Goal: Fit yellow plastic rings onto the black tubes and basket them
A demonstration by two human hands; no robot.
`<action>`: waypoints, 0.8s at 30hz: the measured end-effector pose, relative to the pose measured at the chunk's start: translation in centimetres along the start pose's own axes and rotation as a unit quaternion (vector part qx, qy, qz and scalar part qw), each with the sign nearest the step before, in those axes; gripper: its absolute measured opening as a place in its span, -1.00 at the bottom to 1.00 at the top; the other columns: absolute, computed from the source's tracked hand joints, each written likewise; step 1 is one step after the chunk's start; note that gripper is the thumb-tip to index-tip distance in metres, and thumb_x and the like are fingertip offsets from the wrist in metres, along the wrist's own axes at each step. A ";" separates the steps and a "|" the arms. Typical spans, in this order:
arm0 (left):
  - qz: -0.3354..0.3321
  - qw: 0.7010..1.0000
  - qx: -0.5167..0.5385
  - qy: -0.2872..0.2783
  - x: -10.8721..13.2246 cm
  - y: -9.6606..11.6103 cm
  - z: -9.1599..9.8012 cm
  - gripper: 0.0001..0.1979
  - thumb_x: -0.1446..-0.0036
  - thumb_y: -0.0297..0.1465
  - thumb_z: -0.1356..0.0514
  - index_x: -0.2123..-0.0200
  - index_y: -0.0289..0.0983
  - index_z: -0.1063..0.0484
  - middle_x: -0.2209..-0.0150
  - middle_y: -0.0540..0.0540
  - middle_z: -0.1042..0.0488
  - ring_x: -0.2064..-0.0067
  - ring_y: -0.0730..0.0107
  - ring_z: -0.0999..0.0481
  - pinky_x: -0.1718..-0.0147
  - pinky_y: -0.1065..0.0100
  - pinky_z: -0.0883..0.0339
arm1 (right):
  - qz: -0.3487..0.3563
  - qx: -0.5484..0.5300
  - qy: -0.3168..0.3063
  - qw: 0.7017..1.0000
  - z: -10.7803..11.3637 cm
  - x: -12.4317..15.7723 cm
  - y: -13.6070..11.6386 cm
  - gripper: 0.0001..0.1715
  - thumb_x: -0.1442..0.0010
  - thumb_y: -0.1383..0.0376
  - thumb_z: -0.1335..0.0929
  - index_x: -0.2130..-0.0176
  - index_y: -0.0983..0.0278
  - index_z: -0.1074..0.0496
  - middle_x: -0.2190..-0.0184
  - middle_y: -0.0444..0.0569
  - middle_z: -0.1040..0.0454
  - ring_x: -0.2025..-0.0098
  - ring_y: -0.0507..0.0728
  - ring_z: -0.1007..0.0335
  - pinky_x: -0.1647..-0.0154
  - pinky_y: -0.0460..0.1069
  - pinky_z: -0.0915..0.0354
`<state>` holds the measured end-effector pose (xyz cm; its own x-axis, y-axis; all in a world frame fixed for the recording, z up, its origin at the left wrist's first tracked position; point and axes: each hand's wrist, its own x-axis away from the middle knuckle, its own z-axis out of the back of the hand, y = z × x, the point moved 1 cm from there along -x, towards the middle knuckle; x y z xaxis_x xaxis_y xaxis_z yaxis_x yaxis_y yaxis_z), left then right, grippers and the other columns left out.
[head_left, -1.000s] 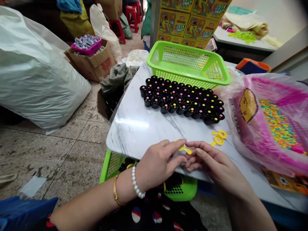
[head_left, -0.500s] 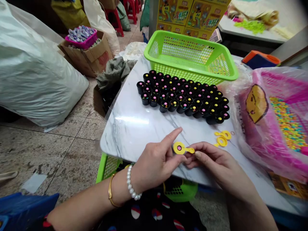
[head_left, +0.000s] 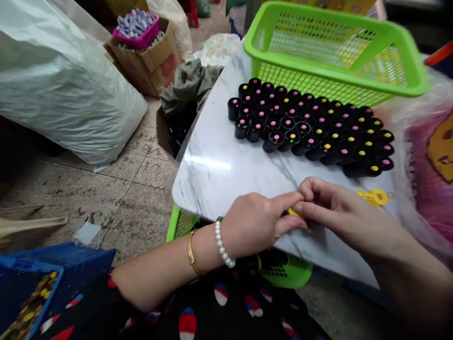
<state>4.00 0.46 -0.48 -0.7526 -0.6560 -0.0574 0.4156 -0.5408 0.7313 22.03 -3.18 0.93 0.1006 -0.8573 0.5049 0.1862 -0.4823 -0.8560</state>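
My left hand (head_left: 256, 222) and my right hand (head_left: 336, 212) meet over the near edge of a white marble-pattern table (head_left: 226, 182). Between their fingertips is a small yellow plastic piece (head_left: 293, 212), mostly hidden by my fingers. Beyond my hands stand several rows of black cylindrical pots (head_left: 307, 127) with pink or yellow dots on top. A small heap of yellow plastic rings (head_left: 373, 197) lies to the right of my right hand. My left wrist wears a pearl bracelet (head_left: 222, 245) and a gold bangle (head_left: 191, 252).
A green mesh basket (head_left: 336, 54) stands on the table's far side. Pink-printed plastic (head_left: 435, 189) bulges in at the right. Below the table's left edge are a green basket (head_left: 290, 269), a blue crate (head_left: 53, 269), a white sack (head_left: 60, 80) and a cardboard box (head_left: 148, 61).
The yellow piece, showing as a disc with a stem before, is now closed between my fingers. My hands have come together over it. The view has shifted, moving the table up and to the right.
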 end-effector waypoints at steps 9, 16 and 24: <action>-0.085 0.995 0.046 -0.029 3.0 -0.4 0.6 -0.71 -0.19 -0.26 -0.25 0.06 -0.25 -0.41 0.24 -0.04 -0.57 0.25 0.37 -0.55 0.31 0.45 -0.36 | 0.135 0.088 0.128 0.979 -0.4 3.3 1.1 -0.73 -0.28 0.09 -0.33 0.32 0.23 -0.34 0.53 -0.16 -0.40 0.50 0.02 -0.37 0.44 -0.09 -0.32; -0.100 0.991 0.006 -0.088 6.6 0.0 2.1 -0.44 -0.05 -0.10 -0.33 -0.04 -0.27 -0.38 0.30 -0.08 -0.56 0.36 0.33 -0.54 0.40 0.40 -0.39 | 0.149 0.229 0.418 0.867 3.8 6.0 4.2 -0.73 -0.23 0.07 -0.35 0.31 0.22 -0.42 0.46 -0.10 -0.43 0.46 0.06 -0.35 0.43 -0.05 -0.29; -0.098 0.970 -0.145 0.167 -2.9 -2.3 4.3 -0.73 -0.21 -0.28 -0.24 0.08 -0.32 -0.43 0.34 -0.08 -0.52 0.35 0.36 -0.51 0.34 0.37 -0.38 | 0.217 0.423 0.380 0.793 0.3 4.1 6.1 -0.64 -0.24 0.04 -0.33 0.10 0.21 -0.44 0.19 0.03 -0.46 0.25 0.17 -0.41 0.28 0.06 -0.37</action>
<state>3.07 5.85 0.92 -0.6443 -0.6336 -0.4283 0.4444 -0.7659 0.4646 23.86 -9.58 -2.17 -0.2238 -0.9258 -0.3048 0.9170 -0.0941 -0.3876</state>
